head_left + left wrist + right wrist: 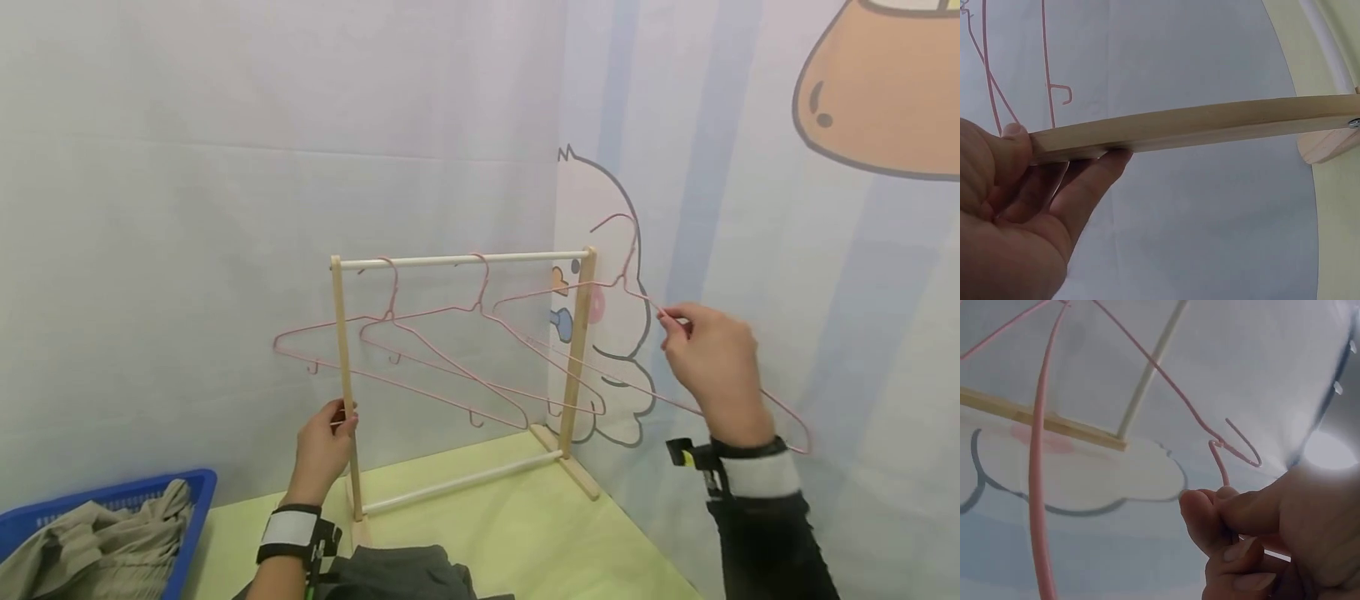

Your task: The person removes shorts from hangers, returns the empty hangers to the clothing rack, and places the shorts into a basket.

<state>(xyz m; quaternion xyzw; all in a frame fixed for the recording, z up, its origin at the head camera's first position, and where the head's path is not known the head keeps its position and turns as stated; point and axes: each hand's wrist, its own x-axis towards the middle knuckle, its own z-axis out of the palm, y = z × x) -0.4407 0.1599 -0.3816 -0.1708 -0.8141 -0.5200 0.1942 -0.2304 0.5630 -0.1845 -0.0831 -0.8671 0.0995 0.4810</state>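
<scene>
A small clothes rack has wooden posts and a white top rail (pixel 427 261). My left hand (pixel 322 446) grips its near left post (pixel 341 333), thumb on one side and fingers on the other; the left wrist view shows this hold on the wooden post (pixel 1197 125). Two pink hangers hang from the rail, one hanger (pixel 394 287) nearer the left post and another hanger (pixel 486 283) further right. Beyond the rack's right end, my right hand (pixel 712 367) pinches the shoulder of a third pink hanger (pixel 630 250) between thumb and fingers, its hook raised above rail height.
A blue basket (pixel 201 500) of khaki clothing (pixel 112 546) stands at the lower left. Dark grey cloth (pixel 405 573) lies in front of the rack on the yellow-green tabletop (pixel 525 517). A printed curtain (pixel 712 233) rises close behind and to the right.
</scene>
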